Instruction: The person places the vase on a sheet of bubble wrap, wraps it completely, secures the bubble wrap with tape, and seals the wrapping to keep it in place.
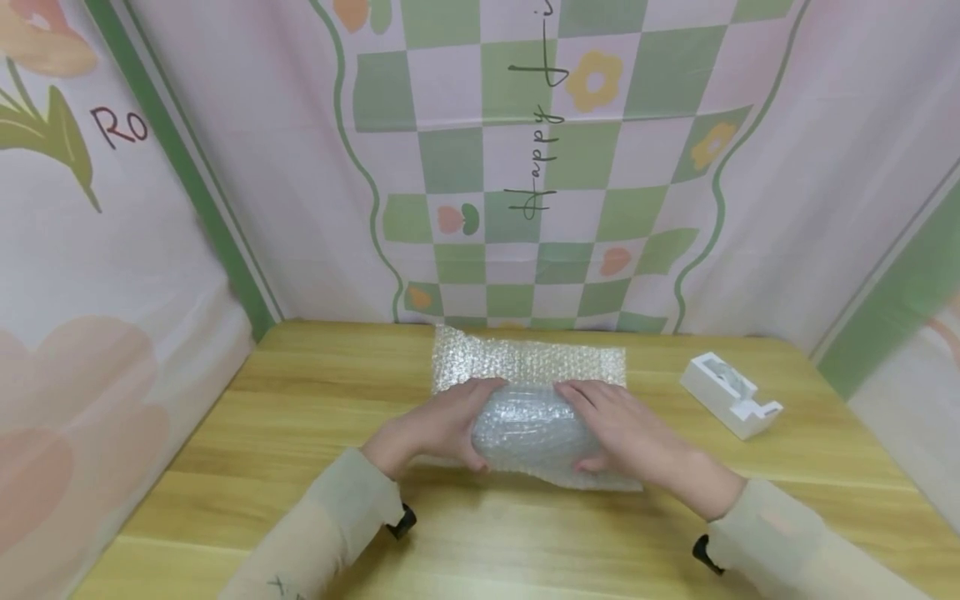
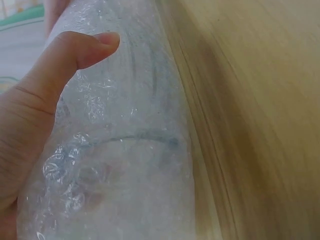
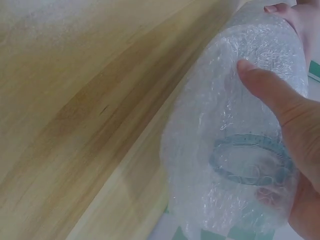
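A bundle of clear bubble wrap lies crosswise on the table in the head view. Rolled inside is a rounded object; through the layers a bluish ring-shaped rim shows in the right wrist view, but its kind cannot be told. The left hand grips the bundle's left end, with the thumb lying across the plastic. At the opposite end, the right hand holds it the same way, fingers over the far side and thumb on the near side. Beyond the bundle, a flat stretch of bubble wrap extends toward the back edge.
A white tape dispenser with a roll in it stands at the right of the wooden table. Patterned fabric hangs behind the table, with more fabric on both sides.
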`<state>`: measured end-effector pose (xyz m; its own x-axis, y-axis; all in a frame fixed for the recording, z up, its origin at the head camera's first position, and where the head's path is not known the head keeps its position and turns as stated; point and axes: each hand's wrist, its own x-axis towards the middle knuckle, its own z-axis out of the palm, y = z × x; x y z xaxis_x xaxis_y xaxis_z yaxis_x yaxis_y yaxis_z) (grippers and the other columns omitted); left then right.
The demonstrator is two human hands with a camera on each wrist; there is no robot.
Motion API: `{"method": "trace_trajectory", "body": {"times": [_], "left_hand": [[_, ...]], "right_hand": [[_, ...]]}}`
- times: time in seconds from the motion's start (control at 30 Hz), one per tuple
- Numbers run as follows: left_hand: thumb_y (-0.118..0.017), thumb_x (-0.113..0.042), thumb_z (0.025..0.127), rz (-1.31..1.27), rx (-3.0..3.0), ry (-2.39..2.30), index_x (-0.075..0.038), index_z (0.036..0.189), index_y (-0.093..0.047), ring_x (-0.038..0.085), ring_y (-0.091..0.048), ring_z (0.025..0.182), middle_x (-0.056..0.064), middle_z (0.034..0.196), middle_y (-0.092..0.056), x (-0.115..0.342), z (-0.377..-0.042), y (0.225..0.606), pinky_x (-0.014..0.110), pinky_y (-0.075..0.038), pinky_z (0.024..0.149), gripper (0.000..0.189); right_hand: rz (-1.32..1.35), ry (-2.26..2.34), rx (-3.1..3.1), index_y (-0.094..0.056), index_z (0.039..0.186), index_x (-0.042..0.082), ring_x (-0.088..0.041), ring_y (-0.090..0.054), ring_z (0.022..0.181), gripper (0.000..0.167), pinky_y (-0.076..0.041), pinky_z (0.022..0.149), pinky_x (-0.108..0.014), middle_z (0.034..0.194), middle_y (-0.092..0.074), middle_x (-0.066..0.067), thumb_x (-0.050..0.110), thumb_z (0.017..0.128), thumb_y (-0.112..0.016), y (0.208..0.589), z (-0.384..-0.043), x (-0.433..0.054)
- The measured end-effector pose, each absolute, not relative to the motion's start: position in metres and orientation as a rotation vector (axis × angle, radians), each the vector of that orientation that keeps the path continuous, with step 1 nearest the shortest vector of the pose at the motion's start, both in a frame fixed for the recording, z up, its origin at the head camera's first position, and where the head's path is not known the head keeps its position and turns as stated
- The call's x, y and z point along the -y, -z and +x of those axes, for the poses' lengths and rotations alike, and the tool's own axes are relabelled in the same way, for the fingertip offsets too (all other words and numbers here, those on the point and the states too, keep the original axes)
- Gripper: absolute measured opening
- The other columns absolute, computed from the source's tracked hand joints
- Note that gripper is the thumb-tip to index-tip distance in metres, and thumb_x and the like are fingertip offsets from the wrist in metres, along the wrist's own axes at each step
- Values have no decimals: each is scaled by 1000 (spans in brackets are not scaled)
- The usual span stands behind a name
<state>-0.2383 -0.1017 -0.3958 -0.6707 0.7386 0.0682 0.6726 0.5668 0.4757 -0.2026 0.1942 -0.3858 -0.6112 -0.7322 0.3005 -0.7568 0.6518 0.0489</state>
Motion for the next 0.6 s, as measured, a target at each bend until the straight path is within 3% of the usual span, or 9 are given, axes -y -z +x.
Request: {"method": "trace_trajectory", "body": {"times": [0.6], "left_hand": [[-98, -19, 59, 1169, -2598, -715, -13, 154, -36, 19, -52, 124, 3, 141, -52, 97, -245, 389, 40, -49, 103, 113]], "right_hand": [[1180, -126, 2604, -46, 142, -9, -40, -58, 121, 105, -48, 104, -57, 134, -59, -23, 38, 63, -97, 396, -215, -194]]}}
